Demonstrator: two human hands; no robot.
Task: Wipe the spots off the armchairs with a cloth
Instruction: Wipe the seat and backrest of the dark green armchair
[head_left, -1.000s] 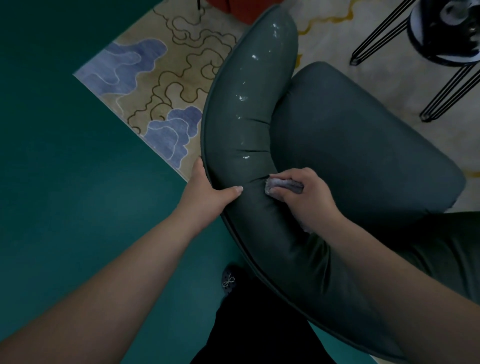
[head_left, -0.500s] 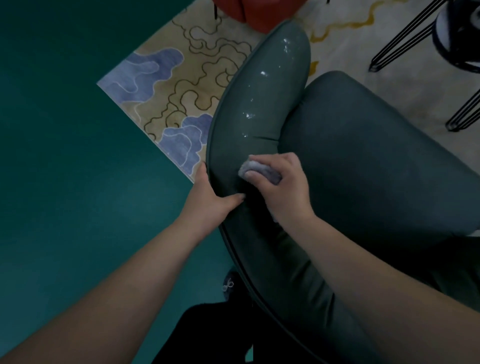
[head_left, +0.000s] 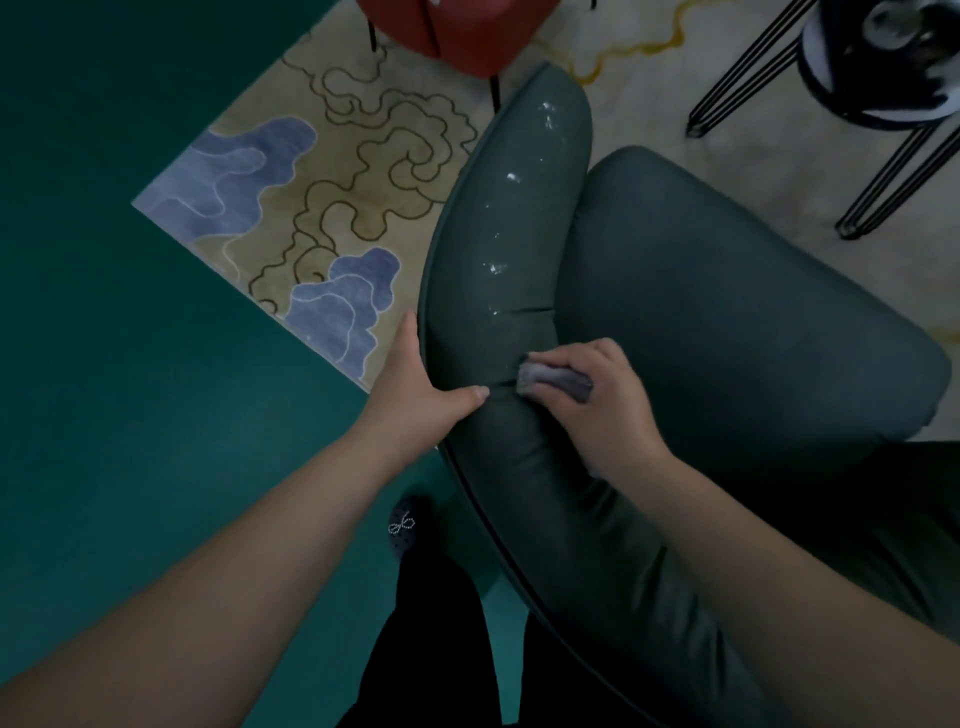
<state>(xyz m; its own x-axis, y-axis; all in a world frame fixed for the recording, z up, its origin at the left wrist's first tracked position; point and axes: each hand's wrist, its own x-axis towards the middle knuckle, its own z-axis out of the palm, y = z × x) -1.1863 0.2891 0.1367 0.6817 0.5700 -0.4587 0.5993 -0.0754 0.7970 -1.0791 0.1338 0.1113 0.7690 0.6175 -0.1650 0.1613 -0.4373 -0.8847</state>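
A dark green armchair (head_left: 727, 322) fills the middle and right of the head view. Its curved padded back rim (head_left: 498, 270) carries several white spots, such as the ones (head_left: 496, 267) halfway up. My right hand (head_left: 597, 405) grips a small grey cloth (head_left: 553, 381) and presses it on the rim below the spots. My left hand (head_left: 415, 395) grips the rim's outer edge, thumb lying on top close to the cloth.
A patterned beige and blue rug (head_left: 322, 208) lies under the chair on a teal floor (head_left: 130, 415). A red chair (head_left: 457, 31) stands at the top. A black wire-legged stool (head_left: 872, 78) is at the top right. My dark trouser leg and shoe (head_left: 405, 525) are below.
My right hand slid the cloth up the rim, then back down toward the seam near my left thumb. My left hand kept its hold. The camera view shifted slightly.
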